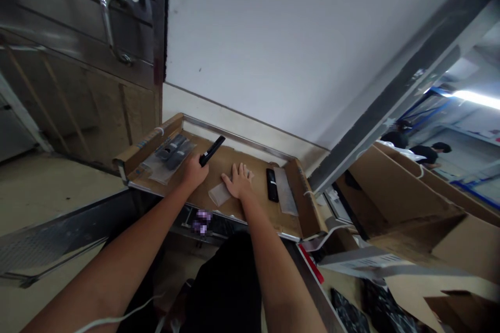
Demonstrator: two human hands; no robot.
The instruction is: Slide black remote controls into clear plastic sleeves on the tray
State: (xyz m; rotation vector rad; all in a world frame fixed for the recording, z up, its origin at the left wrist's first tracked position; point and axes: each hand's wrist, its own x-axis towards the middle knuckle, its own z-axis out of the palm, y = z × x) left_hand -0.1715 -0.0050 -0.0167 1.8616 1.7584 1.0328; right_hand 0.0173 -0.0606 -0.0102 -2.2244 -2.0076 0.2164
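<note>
My left hand (194, 173) is closed round one end of a black bar-shaped object (213, 150) with a small pale label, which points up and away to the right. My right hand (238, 182) lies flat with spread fingers on the cardboard-lined worktop (250, 213), over part of a translucent plastic sleeve (219, 194). Further right, a similar black object (272, 185) with a white mark lies beside a stack of translucent sleeves (286, 191). Several dark pieces in clear bags (172, 151) lie at the worktop's left end.
Raised cardboard edges (308, 197) border the worktop, and a white wall (258, 52) stands behind it. A metal door (78, 15) is at left. Large cardboard boxes (406, 192) fill the right side. People (425, 153) are visible in the far right background.
</note>
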